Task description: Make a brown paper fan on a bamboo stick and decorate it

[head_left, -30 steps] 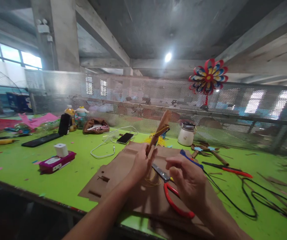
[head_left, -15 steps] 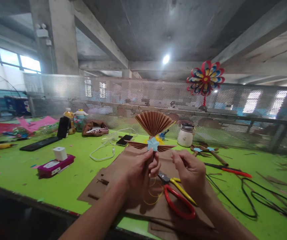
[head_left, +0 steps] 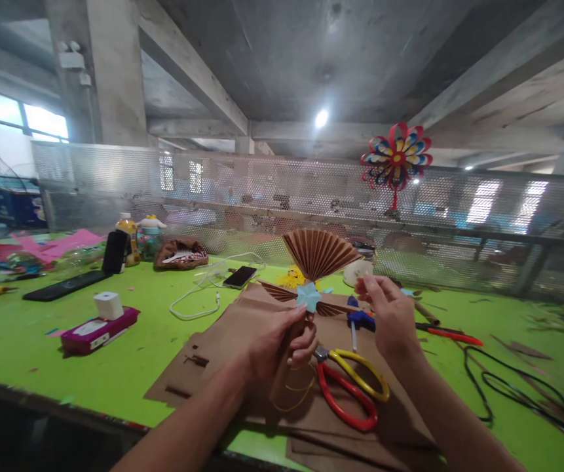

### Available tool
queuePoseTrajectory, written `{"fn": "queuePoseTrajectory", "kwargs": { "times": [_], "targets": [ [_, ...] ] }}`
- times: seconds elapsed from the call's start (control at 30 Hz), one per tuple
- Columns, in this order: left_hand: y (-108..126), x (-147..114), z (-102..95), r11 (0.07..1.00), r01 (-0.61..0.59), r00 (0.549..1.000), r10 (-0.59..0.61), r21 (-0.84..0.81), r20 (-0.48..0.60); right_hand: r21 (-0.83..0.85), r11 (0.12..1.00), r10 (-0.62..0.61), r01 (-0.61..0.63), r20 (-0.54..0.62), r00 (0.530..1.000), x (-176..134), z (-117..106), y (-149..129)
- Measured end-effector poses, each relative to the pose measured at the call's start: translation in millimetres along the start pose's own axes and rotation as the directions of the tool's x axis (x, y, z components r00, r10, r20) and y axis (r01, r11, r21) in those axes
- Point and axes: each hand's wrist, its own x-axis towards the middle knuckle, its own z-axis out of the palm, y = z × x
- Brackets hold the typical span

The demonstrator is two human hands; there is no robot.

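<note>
My left hand [head_left: 289,337] is closed around the stem of a pleated brown paper figure [head_left: 318,254]. The figure has a fan on top, two folded side wings and a light blue paper star [head_left: 308,297] at their meeting point. To the right of the figure, my right hand [head_left: 390,311] is raised in a pinch. Whatever lies between its fingertips is too small to make out. Below the hands, scissors [head_left: 348,396] with one red and one yellow handle lie on brown paper sheets [head_left: 232,341]. A thin yellow thread [head_left: 294,406] loops beside them.
A blue glue gun [head_left: 361,320] lies behind the scissors, partly hidden by my right hand. A black cable [head_left: 483,393] curls at the right. Leftward on the green table stand a purple power strip [head_left: 99,331], a phone [head_left: 240,276] and a white charging cable [head_left: 183,316].
My right hand has moved up and away from the star. The figure has tilted to the right in my left hand. The glue gun and yellow handle show more now.
</note>
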Motion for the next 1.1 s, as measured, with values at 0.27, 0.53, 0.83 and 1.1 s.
{"fn": "queuePoseTrajectory", "kwargs": {
  "times": [0.27,0.53,0.83,1.1],
  "targets": [
    [-10,2,0.8,0.995,0.084,0.994,-0.080,0.049,-0.078,0.293,0.906,0.221,-0.305,0.287,0.932,7,-5,-13],
    [-18,8,0.0,0.976,0.074,0.964,-0.017,0.207,-0.265,0.287,0.929,0.196,-0.235,0.156,0.968,6,-3,-5],
    [-19,12,-6.4,0.958,-0.016,0.927,0.121,0.288,-0.354,0.266,0.909,0.279,-0.320,0.182,0.943,-3,3,-3],
    [-20,11,-3.5,0.958,-0.034,0.926,0.138,0.285,-0.351,0.343,0.836,0.360,-0.428,0.245,0.900,-3,4,0]
  ]
}}
